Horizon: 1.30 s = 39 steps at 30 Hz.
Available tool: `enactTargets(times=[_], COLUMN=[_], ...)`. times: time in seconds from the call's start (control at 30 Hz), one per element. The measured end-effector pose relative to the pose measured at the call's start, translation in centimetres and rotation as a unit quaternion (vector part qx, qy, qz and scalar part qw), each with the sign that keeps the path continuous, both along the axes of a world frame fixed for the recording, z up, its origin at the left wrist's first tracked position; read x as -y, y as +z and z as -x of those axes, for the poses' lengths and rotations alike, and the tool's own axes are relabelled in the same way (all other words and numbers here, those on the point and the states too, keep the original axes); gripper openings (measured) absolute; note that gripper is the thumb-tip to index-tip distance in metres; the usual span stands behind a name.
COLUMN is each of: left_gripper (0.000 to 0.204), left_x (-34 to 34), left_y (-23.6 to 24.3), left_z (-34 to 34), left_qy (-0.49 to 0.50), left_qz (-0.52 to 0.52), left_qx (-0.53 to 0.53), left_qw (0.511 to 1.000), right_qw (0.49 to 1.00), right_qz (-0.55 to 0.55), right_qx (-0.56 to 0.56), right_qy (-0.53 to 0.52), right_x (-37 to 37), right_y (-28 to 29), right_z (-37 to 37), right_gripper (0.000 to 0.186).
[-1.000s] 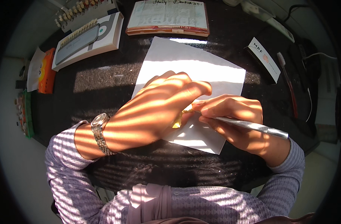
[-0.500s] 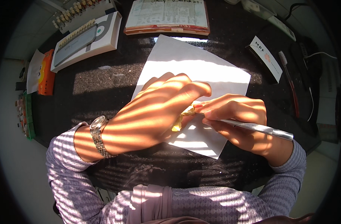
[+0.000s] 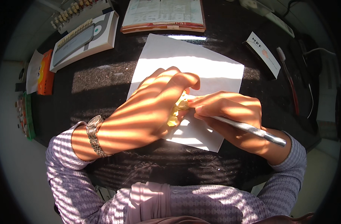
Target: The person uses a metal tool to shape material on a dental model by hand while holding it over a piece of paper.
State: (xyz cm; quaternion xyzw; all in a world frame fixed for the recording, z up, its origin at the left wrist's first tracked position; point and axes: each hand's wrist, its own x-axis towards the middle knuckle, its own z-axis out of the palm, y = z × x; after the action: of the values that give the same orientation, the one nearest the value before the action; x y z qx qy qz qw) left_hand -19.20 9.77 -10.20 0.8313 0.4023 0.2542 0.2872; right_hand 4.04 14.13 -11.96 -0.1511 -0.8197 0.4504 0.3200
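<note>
My left hand (image 3: 151, 100), with a metal wristwatch (image 3: 94, 135) at its wrist, curls over a small yellow dental cast (image 3: 181, 105) with tooth-like lumps. Its fingers grip the cast from behind and below, so much of it is hidden. In my right hand (image 3: 230, 112) is a slim metal dental hand tool (image 3: 250, 130) with a textured handle, pinched like a pen. The tool's tip is hidden by my right fingers, which are up against the cast. Beneath both hands lies a white sheet of paper (image 3: 185, 64), striped with sunlight.
At the far left, a tooth shade guide (image 3: 74, 41) rests on a white box (image 3: 107, 37), near an orange box (image 3: 46, 72). A framed glass slab (image 3: 161, 15) lies at the back. On the right are a white-and-black box (image 3: 263, 54) and a toothbrush (image 3: 288, 78).
Both hands, the cast and the tool have shifted slightly left in the picture, along with the paper and the surrounding things. More of the yellow cast shows between the hands now.
</note>
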Motion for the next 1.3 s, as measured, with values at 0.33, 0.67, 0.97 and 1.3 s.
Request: enactTargets(times=[0.33, 0.67, 0.97, 1.3], left_gripper=[0.039, 0.05, 0.052, 0.051], left_x=[0.04, 0.13, 0.23, 0.12], left_y=[-0.11, -0.23, 0.06, 0.06], left_z=[-0.4, -0.17, -0.38, -0.06], left_qy=[0.011, -0.007, 0.009, -0.001], left_qz=[-0.022, -0.04, -0.027, -0.032], left_qx=[0.046, 0.019, -0.002, -0.015], left_qw=[0.999, 0.999, 1.0, 0.999], right_qw=[0.996, 0.997, 0.999, 0.992], right_qz=[0.062, 0.057, 0.011, 0.107], right_qx=[0.011, 0.016, 0.013, 0.031], right_qy=[-0.066, -0.042, -0.035, -0.063], right_x=[-0.18, -0.41, -0.2, -0.13], right_y=[-0.09, 0.23, 0.35, 0.57], right_z=[0.22, 0.14, 0.39, 0.46], right_gripper=[0.012, 0.01, 0.012, 0.015])
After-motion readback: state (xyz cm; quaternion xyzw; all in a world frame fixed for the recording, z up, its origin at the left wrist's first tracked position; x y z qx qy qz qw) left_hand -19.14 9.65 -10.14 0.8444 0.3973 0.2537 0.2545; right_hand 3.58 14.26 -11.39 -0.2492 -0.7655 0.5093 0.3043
